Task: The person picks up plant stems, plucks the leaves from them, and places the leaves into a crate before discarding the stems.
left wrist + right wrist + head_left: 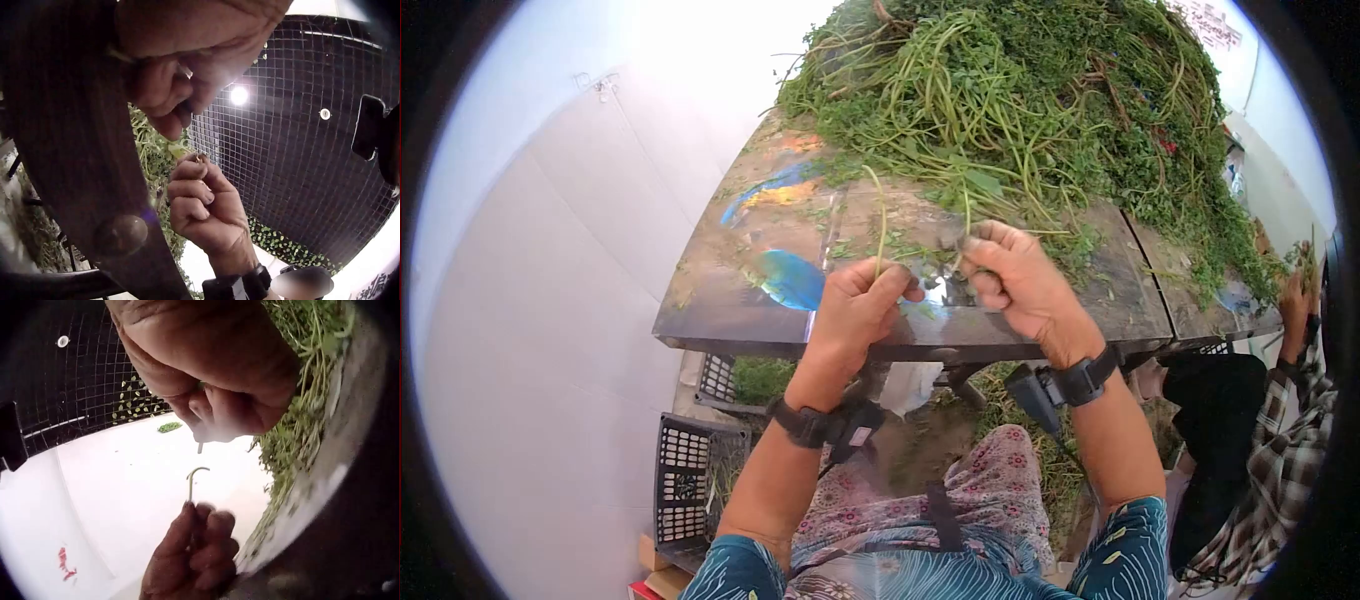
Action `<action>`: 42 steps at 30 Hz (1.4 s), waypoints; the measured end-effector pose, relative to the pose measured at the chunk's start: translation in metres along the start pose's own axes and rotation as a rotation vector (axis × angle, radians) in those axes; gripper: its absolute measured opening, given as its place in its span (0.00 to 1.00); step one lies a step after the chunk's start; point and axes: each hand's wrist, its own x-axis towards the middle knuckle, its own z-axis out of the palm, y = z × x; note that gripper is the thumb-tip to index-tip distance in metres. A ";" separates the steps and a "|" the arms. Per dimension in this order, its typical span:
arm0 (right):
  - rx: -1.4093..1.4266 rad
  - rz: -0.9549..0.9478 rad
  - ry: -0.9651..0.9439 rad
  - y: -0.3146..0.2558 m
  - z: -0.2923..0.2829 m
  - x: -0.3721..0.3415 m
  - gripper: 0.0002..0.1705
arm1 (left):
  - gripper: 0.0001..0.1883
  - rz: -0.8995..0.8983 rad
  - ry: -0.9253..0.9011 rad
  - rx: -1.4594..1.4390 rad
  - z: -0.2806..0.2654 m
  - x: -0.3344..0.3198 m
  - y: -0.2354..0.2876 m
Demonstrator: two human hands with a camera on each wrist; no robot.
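In the head view my left hand (855, 312) pinches a thin pale-green plant stem (883, 228), which stands up from the fingers and bends over at its tip. To its right, my right hand (1025, 275) pinches another green stem (967, 208) between thumb and curled forefinger. Both hands are above the table's near edge, a short gap apart. The right wrist view shows the left hand (194, 556) below with the hooked stem end (190, 485). A short stem end (200, 448) pokes out under the right hand (212, 356).
A large heap of leafy green stems (1040, 120) covers the back of the wooden table (740, 325). Leaf scraps lie across its front. Black plastic crates (668, 480) stand at lower left. Another person's hand (1293, 300) is at the far right.
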 end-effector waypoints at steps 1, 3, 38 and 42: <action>0.034 -0.001 -0.011 0.007 0.008 0.000 0.10 | 0.11 -0.003 0.003 -0.008 0.002 -0.001 0.002; 0.101 -0.012 -0.027 0.019 0.021 0.004 0.11 | 0.09 -0.011 0.034 -0.002 0.005 -0.002 0.005; -0.802 -0.364 -0.012 0.014 0.018 0.007 0.16 | 0.07 -0.052 -0.051 -0.006 -0.002 -0.002 0.005; -0.858 -0.382 -0.020 0.012 0.015 0.005 0.15 | 0.07 -0.071 -0.021 0.051 0.002 -0.002 0.008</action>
